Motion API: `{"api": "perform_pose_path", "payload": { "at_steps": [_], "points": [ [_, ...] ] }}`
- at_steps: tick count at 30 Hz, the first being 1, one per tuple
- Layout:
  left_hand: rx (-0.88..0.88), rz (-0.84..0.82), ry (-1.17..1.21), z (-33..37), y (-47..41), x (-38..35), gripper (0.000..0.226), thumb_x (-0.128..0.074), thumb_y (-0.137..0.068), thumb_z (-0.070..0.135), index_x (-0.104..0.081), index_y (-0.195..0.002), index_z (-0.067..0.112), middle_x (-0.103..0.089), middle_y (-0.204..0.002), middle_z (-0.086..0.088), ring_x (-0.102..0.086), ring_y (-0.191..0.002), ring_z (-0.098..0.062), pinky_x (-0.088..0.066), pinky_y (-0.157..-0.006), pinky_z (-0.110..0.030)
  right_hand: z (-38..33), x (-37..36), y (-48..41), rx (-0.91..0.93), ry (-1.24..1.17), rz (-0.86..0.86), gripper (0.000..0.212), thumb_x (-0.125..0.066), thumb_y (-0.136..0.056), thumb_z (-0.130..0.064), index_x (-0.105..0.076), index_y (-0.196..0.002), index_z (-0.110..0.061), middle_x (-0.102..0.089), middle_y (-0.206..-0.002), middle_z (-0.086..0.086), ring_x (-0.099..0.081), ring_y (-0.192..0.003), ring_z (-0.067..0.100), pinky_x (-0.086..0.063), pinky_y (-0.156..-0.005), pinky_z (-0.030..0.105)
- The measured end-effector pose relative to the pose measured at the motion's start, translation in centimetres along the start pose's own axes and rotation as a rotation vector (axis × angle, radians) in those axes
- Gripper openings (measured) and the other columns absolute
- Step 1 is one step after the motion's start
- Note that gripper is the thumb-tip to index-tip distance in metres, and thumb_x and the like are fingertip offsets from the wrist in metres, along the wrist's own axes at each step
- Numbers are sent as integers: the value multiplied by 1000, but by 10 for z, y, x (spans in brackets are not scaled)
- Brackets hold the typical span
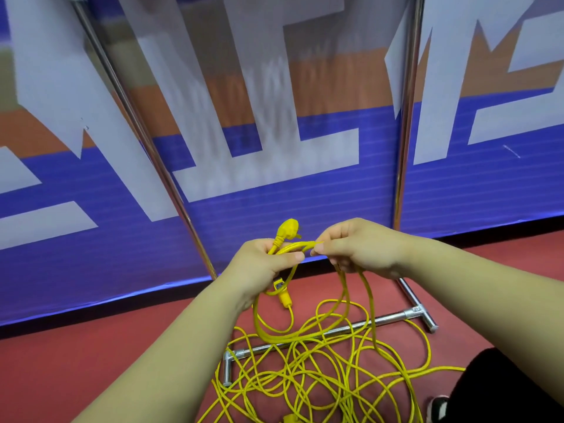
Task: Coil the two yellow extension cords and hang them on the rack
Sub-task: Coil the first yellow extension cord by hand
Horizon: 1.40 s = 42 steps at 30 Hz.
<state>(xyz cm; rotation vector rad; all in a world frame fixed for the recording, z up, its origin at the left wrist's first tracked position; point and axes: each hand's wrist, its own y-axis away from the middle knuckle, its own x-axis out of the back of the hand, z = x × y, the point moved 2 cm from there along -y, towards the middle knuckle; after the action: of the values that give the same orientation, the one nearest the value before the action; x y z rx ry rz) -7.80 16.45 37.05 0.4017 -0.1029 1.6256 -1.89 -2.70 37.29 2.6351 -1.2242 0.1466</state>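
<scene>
Bare forearms reach out from the camera over a loose heap of yellow extension cord (320, 377) that sprawls on the red floor (91, 361) below both hands. The left hand (262, 264) grips a first loop or two of cord, with a yellow plug (287, 230) sticking up above its fingers and a second yellow connector (285, 297) dangling just under its wrist. The right hand (357, 248), just beside it, pinches the same strand between thumb and fingers, and more cord trails down from it into the heap. Coiling looks barely begun: nearly all the cord is still uncoiled, the two cords cannot be told apart in the tangle, and nothing hangs on the rack as far as the frame shows. The rack's base bar (393, 319) lies on the floor under the hands with cord draped across it, a likely snag when slack is drawn up. Its two chrome uprights (406, 117) rise beyond the hands against a blue, white and orange banner (305, 193); the top rail is out of view. A dark trouser leg (503, 392) and a shoe (436, 407) sit below and right of the right hand, close to the strands.
</scene>
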Motion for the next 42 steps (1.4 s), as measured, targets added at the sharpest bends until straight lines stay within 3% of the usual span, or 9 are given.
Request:
{"api": "perform_pose_path", "payload": {
  "at_steps": [4,8,12,17,21,28,34,39,42],
  "points": [
    [-24,18,-55,5,0,-2,17,-73,-91,19,-75,-101,5,-39,-41,15,-34,-34,-2,-29,-39,-14,-5,-2,2,7,27,13,20,-66,-96,-22,-74,-77,-20,-55,-63,1,-45,-52,12,-38,-51,22],
    [-9,72,-16,7,-10,18,18,-72,-92,23,-63,-80,13,-30,-54,4,-24,-43,-11,-21,-45,-24,-5,2,4,-2,-2,12,20,-60,-99,-21,-72,-86,-13,-54,-64,1,-46,-52,11,-41,-49,19],
    [84,178,315,-1,-20,55,21,-66,-97,18,-54,-80,21,-26,-58,6,-23,-42,-6,-18,-37,-16,9,13,6,-79,11,-23,26,-54,-102,-27,-71,-91,-12,-57,-68,2,-50,-58,13,-40,-57,24],
    [172,263,676,-7,-24,92,14,-58,-100,19,-59,-87,23,-30,-60,9,-23,-38,-1,-16,-32,-13,23,18,4,-139,20,-45,23,-53,-103,-23,-72,-97,-11,-63,-76,4,-58,-66,13,-44,-76,34],
    [247,275,862,-17,-29,102,7,-59,-100,24,-58,-103,30,-29,-55,11,-23,-36,0,-16,-31,-13,28,15,3,-163,6,-72,22,-52,-103,-17,-73,-108,-12,-65,-76,-1,-60,-70,12,-39,-83,38],
    [269,284,1084,-30,-31,110,25,-57,-100,37,-69,-91,17,-32,-55,11,-29,-36,-1,-24,-32,-14,34,28,3,-279,13,-2,21,-57,-100,-16,-75,-110,-11,-54,-68,-2,-55,-58,11,-46,-57,22],
    [210,294,1179,-35,-34,111,34,-50,-101,44,-55,-76,22,-34,-54,13,-36,-41,-2,-32,-38,-17,50,33,2,-524,109,32,12,-68,-94,-17,-72,-100,-9,-59,-62,4,-55,-53,14,-50,-61,26],
    [160,263,1137,-24,-28,96,38,-49,-102,45,-53,-71,24,-32,-52,12,-40,-48,-5,-38,-60,-22,54,28,-4,-616,166,74,12,-70,-93,-21,-72,-101,-12,-62,-59,1,-58,-50,10,-50,-55,23],
    [128,169,1096,-17,-24,92,38,-49,-102,44,-53,-70,23,-29,-51,11,-33,-45,-5,-35,-52,-19,58,22,-8,-585,206,82,9,-65,-95,-20,-72,-98,-15,-61,-58,1,-55,-50,12,-47,-56,22]
  ]
}}
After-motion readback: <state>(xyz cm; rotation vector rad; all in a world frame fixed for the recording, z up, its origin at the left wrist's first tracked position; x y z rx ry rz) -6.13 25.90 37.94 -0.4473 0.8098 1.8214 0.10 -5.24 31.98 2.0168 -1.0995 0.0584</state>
